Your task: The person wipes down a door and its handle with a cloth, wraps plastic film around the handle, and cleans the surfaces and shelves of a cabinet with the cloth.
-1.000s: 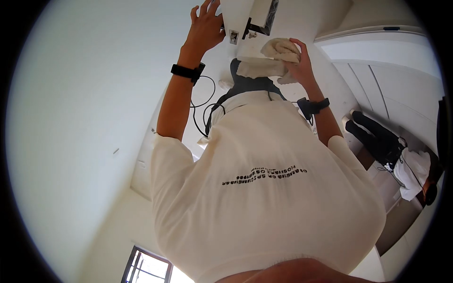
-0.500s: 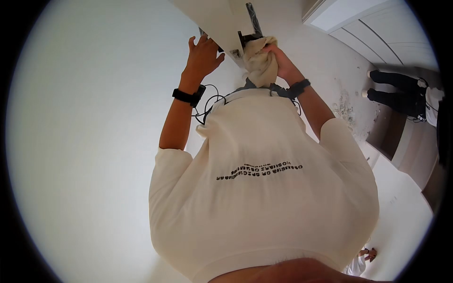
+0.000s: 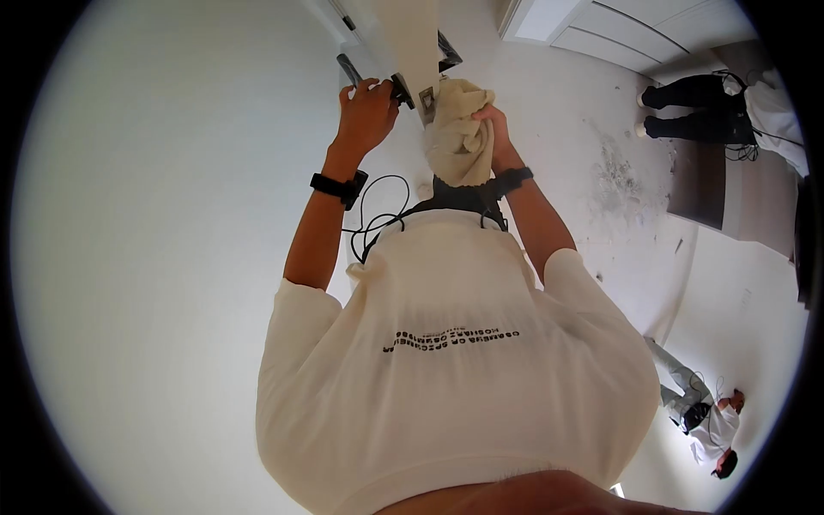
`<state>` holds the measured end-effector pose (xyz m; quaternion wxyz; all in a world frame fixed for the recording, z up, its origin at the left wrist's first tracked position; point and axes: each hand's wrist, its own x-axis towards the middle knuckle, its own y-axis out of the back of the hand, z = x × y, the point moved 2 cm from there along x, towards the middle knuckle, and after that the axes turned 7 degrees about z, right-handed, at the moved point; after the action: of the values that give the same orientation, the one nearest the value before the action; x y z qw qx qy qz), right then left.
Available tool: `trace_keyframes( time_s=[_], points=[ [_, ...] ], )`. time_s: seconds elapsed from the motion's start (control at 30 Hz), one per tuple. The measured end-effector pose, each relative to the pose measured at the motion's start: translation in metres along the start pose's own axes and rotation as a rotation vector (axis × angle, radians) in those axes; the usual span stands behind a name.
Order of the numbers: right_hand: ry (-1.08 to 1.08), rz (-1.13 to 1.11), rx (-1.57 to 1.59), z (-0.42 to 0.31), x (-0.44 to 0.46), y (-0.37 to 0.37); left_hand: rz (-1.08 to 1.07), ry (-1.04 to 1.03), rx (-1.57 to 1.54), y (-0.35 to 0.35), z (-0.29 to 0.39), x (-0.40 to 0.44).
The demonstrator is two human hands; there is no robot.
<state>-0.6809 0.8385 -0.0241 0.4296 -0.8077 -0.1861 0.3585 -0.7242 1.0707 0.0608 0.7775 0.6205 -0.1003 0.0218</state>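
A white door [image 3: 408,43] stands edge-on at the top, with a metal latch plate on its edge. My left hand [image 3: 367,116] is on the near-left side of the door, its fingers curled over the dark door handle [image 3: 348,70]. On the other side, my right hand [image 3: 493,129] grips a bunched beige cloth [image 3: 459,142], which lies against the door edge and hangs down in folds. The cloth covers part of the door edge, and some of my right fingers are hidden in it. Another dark handle [image 3: 447,53] shows behind the cloth.
A pale wall fills the left. The floor [image 3: 614,172] has dark stains and bits of debris. One person in dark trousers [image 3: 704,110] stands at the upper right, another person [image 3: 708,425] at the lower right. White panelled cabinets [image 3: 627,30] are at the top right.
My left hand has come down onto the handle. My right hand has brought the cloth leftward to the door edge. The view has shifted, and a second person has come into fuller view.
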Motion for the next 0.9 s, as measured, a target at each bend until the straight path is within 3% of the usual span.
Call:
trace_keyframes(
  time_s=[0.07, 0.2, 0.4, 0.53, 0.67, 0.77, 0.9],
  points=[
    [0.004, 0.077, -0.017, 0.0, -0.032, -0.021, 0.04, -0.025, 0.012, -0.004, -0.001, 0.001],
    [0.431, 0.098, -0.906, -0.034, -0.042, -0.06, 0.081, -0.072, 0.076, -0.006, 0.002, 0.0],
    [0.643, 0.159, -2.207, -0.064, -0.021, -0.113, 0.099, -0.082, 0.053, -0.012, 0.0, 0.003],
    [0.711, 0.106, -2.489, -0.074, -0.008, -0.128, 0.255, -0.122, 0.141, -0.011, 0.009, 0.005],
    [0.656, 0.099, -2.375, -0.08, -0.016, -0.124, 0.227, -0.09, 0.114, -0.012, 0.015, 0.01],
    [0.735, 0.1, -2.347, -0.078, -0.023, -0.11, 0.228, -0.086, 0.121, -0.012, 0.014, 0.008],
    [0.625, 0.095, -2.217, -0.068, -0.057, -0.097, 0.248, -0.072, 0.091, -0.02, 0.008, 0.008]
  ],
)
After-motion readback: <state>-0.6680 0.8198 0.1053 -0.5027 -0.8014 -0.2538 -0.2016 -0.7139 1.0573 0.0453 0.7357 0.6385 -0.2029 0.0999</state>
